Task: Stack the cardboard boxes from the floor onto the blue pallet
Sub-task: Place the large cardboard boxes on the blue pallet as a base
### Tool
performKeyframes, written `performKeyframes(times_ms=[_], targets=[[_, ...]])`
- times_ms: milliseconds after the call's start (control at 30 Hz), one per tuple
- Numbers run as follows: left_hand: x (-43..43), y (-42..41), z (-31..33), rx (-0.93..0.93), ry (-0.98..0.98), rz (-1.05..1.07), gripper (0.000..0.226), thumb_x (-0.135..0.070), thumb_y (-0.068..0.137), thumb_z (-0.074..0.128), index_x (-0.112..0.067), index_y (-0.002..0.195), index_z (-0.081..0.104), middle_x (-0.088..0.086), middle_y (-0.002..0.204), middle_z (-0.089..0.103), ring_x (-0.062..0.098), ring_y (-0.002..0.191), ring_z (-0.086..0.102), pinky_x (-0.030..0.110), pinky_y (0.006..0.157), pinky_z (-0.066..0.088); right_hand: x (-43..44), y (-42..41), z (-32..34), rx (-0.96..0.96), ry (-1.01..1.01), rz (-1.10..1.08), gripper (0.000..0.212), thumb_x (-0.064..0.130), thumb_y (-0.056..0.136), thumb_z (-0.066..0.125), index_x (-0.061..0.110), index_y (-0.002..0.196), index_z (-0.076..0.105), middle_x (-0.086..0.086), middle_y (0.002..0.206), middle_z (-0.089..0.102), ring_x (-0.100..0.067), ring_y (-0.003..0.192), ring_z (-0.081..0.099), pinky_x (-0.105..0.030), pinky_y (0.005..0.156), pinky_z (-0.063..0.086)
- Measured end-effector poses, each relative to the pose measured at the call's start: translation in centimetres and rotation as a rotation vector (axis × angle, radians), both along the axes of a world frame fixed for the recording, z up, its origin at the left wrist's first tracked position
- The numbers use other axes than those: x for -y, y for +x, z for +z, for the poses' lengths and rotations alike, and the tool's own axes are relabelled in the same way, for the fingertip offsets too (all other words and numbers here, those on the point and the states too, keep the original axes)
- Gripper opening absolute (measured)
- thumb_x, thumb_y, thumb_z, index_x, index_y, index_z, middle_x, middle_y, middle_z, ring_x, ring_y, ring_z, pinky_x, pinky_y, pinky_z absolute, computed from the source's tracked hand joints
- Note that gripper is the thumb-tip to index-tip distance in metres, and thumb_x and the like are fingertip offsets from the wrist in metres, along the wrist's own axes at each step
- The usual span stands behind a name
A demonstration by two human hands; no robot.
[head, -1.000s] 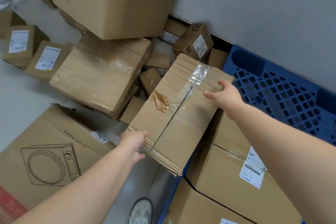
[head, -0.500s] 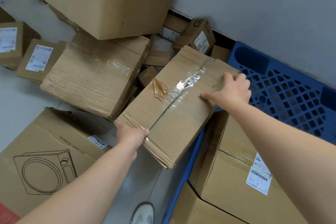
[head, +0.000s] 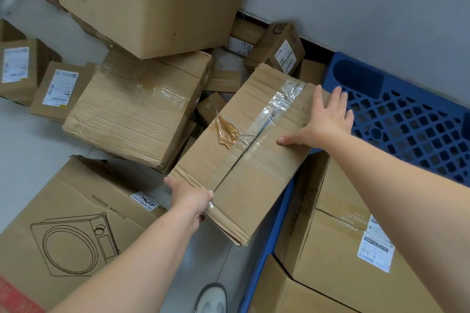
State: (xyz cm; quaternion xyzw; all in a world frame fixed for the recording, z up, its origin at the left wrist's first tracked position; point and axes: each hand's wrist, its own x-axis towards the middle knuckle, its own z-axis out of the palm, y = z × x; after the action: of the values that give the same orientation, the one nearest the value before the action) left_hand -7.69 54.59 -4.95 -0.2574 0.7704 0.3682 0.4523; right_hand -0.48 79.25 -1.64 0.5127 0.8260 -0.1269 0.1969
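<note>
1. Readable print: the box at lower right [head: 338, 249] is showing "CHANDO" upside down, with a white barcode label [head: 376, 251] beside it; the label's text is too small to read
2. The flat box at lower left [head: 63, 236] is carrying a line drawing of a round appliance and a small white sticker; its characters are not legible
3. White shipping labels are showing on the two small boxes at the left edge [head: 61, 89] and on the small box by the wall [head: 282, 51]; the text is illegible
4. The taped box [head: 254, 150] is sitting tilted at frame centre, with torn clear and brown tape along its seam; its right end is overlapping the blue pallet [head: 407, 122] at the right of the frame
5. The left hand [head: 189, 197] is gripping the box's near-left edge, thumb on top and fingers curled under
6. The right hand [head: 326, 122] is lying flat with fingers spread wide on the box's far-right top
7. A crumpled box [head: 137, 112] and a large box [head: 152, 0] are crowding the upper left; a shoe [head: 212, 297] is showing at the bottom
</note>
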Motion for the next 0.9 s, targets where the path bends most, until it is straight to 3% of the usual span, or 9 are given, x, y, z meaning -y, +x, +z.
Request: performKeyframes(times_ms=[100,233,333,400,467,567,633,733,900], targets=[[0.1,0.7,-0.4,-0.007,0.007,0.036,0.091,0.009,0.084,0.056,-0.019,0.149,0.000,0.012,0.138,0.044,0.033,0.116,0.051,0.055,0.096,0.046,-0.3,0.7,0.1,-0.013,0.006,0.023,0.149,0.074,0.039,0.079,0.024,0.153,-0.004,-0.015,0.158,0.001,-0.033,0.147,-0.009,-0.051,0.118,0.000],[0.7,1.5,-0.2,-0.018,0.024,0.143,0.086,0.017,0.083,0.044,-0.020,0.149,0.002,0.013,0.118,0.052,0.027,0.091,0.053,0.047,0.091,0.048,0.5,1.8,0.5,-0.078,0.091,-0.067,0.133,0.073,0.041,0.080,0.018,0.145,0.020,-0.014,0.136,0.030,-0.034,0.129,0.028,-0.047,0.107,0.030],[1.3,1.5,0.1,-0.031,0.042,0.282,0.072,0.020,0.078,0.040,-0.013,0.140,0.023,0.021,0.126,0.050,0.031,0.094,0.054,0.049,0.084,0.051,1.4,3.2,0.3,-0.091,0.074,-0.154,0.111,0.073,0.049,0.078,0.015,0.134,0.036,-0.013,0.129,0.036,-0.032,0.123,0.033,-0.044,0.100,0.037],[1.3,0.7,0.5,-0.064,0.043,0.361,0.058,0.015,0.078,0.046,-0.005,0.131,0.038,0.023,0.123,0.054,0.031,0.087,0.058,0.042,0.065,0.054,1.9,4.0,0.5,-0.132,0.058,-0.210,0.100,0.072,0.056,0.075,0.015,0.131,0.041,-0.012,0.128,0.038,-0.032,0.122,0.035,-0.045,0.098,0.038],[1.2,-0.1,1.3,-0.102,0.069,0.411,0.052,0.007,0.076,0.053,-0.002,0.127,0.045,0.023,0.119,0.058,0.030,0.083,0.060,0.037,0.059,0.053,2.1,4.6,1.1,-0.205,0.056,-0.269,0.091,0.068,0.063,0.073,0.016,0.131,0.043,-0.011,0.129,0.040,-0.031,0.123,0.036,-0.045,0.099,0.038],[0.2,-1.2,2.9,-0.222,0.101,0.395,0.053,-0.006,0.077,0.060,-0.008,0.127,0.042,0.015,0.120,0.057,0.032,0.095,0.061,0.049,0.081,0.054,1.9,5.2,2.6,-0.336,0.085,-0.335,0.076,0.063,0.074,0.068,0.016,0.130,0.046,-0.009,0.127,0.043,-0.028,0.121,0.040,-0.045,0.097,0.040],[-0.8,-1.9,4.7,-0.329,0.091,0.333,0.063,-0.017,0.075,0.062,-0.016,0.134,0.040,0.010,0.127,0.053,0.031,0.103,0.059,0.050,0.092,0.050,1.5,5.5,4.0,-0.433,0.117,-0.379,0.065,0.057,0.079,0.065,0.017,0.127,0.048,-0.007,0.125,0.046,-0.027,0.117,0.044,-0.043,0.093,0.042],[-2.2,-2.6,7.5,-0.418,0.152,0.295,0.065,-0.024,0.075,0.061,-0.022,0.137,0.042,0.005,0.130,0.054,0.028,0.106,0.058,0.047,0.095,0.049,0.4,6.2,6.6,-0.574,0.136,-0.453,0.049,0.048,0.087,0.062,0.018,0.123,0.050,-0.004,0.122,0.049,-0.024,0.112,0.049,-0.038,0.086,0.043],[-4.8,-2.7,11.4,-0.492,0.258,0.236,0.040,-0.031,0.073,0.060,-0.020,0.112,0.060,0.004,0.107,0.066,0.025,0.096,0.063,0.047,0.091,0.052,-1.5,8.8,10.7,-0.686,0.154,-0.564,0.039,0.045,0.087,0.060,0.017,0.114,0.053,-0.001,0.117,0.054,-0.021,0.104,0.054,-0.036,0.081,0.044]])
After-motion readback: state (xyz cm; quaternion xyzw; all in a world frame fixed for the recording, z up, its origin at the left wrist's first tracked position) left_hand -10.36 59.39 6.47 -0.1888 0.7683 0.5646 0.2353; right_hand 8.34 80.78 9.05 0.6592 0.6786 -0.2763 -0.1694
